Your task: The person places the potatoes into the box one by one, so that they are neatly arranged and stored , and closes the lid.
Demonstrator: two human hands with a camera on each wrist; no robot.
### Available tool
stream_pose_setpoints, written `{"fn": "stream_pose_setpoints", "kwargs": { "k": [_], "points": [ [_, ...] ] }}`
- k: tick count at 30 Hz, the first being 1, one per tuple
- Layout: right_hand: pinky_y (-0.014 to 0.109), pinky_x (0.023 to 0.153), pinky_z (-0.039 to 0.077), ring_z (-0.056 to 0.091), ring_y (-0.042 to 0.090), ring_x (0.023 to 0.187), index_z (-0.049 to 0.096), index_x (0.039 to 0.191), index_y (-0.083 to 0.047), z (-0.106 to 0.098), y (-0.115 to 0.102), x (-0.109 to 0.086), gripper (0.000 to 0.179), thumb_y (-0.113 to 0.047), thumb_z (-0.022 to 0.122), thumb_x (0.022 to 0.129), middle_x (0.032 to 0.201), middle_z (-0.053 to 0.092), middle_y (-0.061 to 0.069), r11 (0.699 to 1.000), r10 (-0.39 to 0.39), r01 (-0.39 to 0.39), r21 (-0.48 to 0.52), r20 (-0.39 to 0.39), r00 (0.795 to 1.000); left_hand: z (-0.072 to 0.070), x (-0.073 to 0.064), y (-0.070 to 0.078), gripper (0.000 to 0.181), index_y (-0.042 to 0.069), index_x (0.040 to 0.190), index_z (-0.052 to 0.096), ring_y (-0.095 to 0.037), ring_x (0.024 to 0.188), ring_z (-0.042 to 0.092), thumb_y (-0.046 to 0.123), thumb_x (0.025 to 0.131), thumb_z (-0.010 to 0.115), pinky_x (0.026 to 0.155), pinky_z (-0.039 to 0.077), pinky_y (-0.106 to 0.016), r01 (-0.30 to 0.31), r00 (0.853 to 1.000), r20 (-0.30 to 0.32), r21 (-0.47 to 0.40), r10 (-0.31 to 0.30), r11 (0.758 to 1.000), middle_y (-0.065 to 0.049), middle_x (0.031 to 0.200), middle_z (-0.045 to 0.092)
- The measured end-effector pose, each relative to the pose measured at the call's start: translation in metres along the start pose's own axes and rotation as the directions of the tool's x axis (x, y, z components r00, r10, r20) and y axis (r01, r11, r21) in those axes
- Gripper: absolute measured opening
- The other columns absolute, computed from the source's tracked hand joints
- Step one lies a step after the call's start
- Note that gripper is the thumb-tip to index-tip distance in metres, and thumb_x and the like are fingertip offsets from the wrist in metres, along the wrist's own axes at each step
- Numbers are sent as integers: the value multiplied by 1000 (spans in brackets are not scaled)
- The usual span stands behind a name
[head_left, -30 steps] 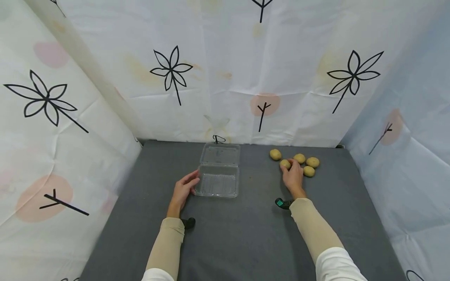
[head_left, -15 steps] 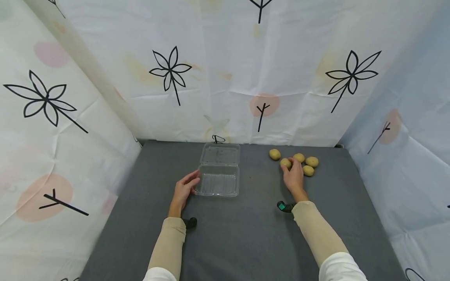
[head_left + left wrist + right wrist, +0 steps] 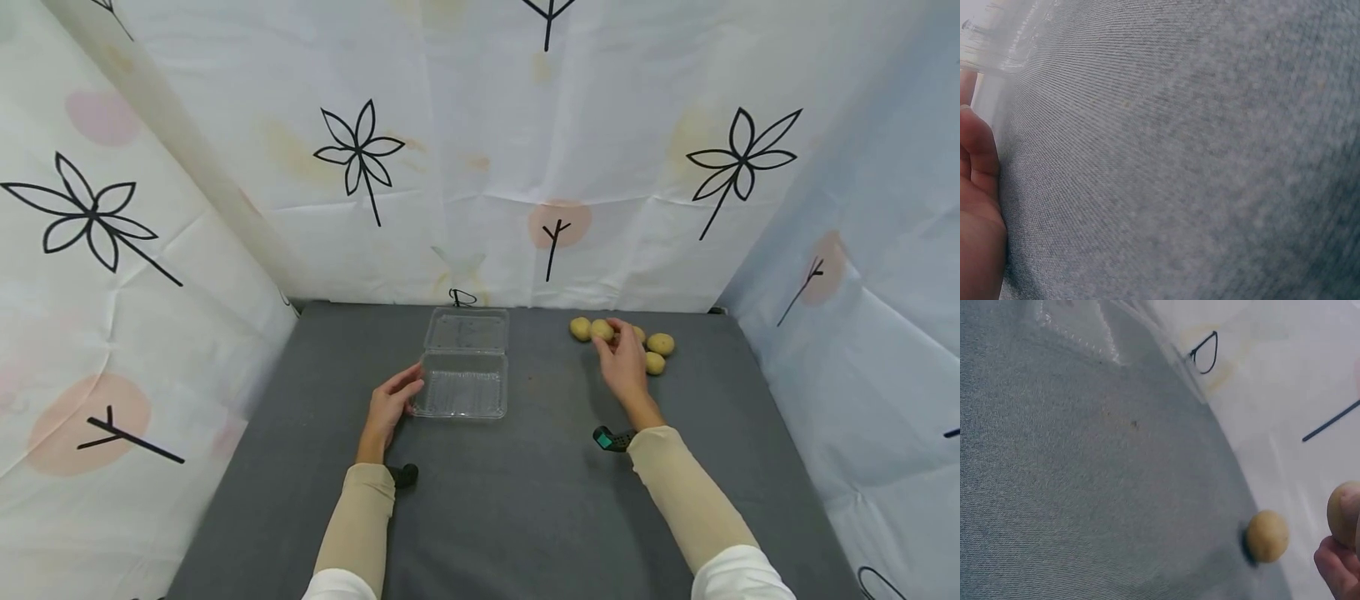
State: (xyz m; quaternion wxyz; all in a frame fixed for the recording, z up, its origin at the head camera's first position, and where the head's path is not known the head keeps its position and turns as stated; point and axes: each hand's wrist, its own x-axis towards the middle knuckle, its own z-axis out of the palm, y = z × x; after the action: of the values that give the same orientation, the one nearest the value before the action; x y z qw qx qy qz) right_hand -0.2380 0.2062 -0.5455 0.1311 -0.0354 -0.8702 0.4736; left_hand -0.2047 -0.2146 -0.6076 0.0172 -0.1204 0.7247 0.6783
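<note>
In the head view, a clear plastic clamshell container [image 3: 468,395] lies opened out on the table, its lid [image 3: 467,331] toward the back. My left hand [image 3: 390,407] holds the container's left edge, thumb and fingers at the rim. The left wrist view catches only a corner of the container [image 3: 1019,37] and part of that hand. My right hand [image 3: 624,367] pinches a small yellow potato [image 3: 602,330] between thumb and fingers, raised off the table. The right wrist view shows this held potato [image 3: 1341,514] at its right edge, partly cut off.
Left of the held potato lies another potato [image 3: 580,328]. Behind and right of my right hand are more, including a potato [image 3: 661,344] and a nearer potato [image 3: 655,363]. A dark grey table [image 3: 510,508] ends at patterned cloth walls [image 3: 465,200].
My right hand has lifted the potato and shifted slightly left and back with it, toward the leftmost potato. My left hand and the container look unmoved.
</note>
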Motion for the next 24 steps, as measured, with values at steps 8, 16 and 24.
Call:
{"fn": "stream_pose_setpoints", "kwargs": {
  "k": [8, 16, 24],
  "points": [
    [50, 97, 51, 58, 39, 117, 45, 147, -1, -1, -20, 0, 50, -19, 61, 103, 141, 49, 24, 993, -97, 96, 63, 22, 995, -1, -1, 2, 44, 18, 136, 68, -6, 61, 49, 24, 93, 77, 57, 46, -18, 12, 1000, 7, 2, -12, 1000, -13, 137, 68],
    [49, 97, 53, 61, 39, 117, 48, 145, 0, -2, -47, -2, 50, -16, 65, 101, 143, 51, 23, 983, -151, 146, 110, 40, 988, 0, -1, 2, 44, 17, 135, 68, -5, 58, 48, 24, 93, 77, 56, 47, -19, -1, 1000, 5, 8, 1, 1000, -13, 137, 68],
    [4, 85, 43, 64, 36, 115, 50, 144, -2, 9, -60, -6, 50, -16, 68, 99, 139, 55, 20, 964, -212, 195, 178, 78, 974, -1, -2, -1, 41, 23, 131, 71, -6, 58, 49, 30, 92, 78, 58, 47, -19, -10, 1000, 5, 7, 10, 1000, -9, 133, 70]
  ]
}}
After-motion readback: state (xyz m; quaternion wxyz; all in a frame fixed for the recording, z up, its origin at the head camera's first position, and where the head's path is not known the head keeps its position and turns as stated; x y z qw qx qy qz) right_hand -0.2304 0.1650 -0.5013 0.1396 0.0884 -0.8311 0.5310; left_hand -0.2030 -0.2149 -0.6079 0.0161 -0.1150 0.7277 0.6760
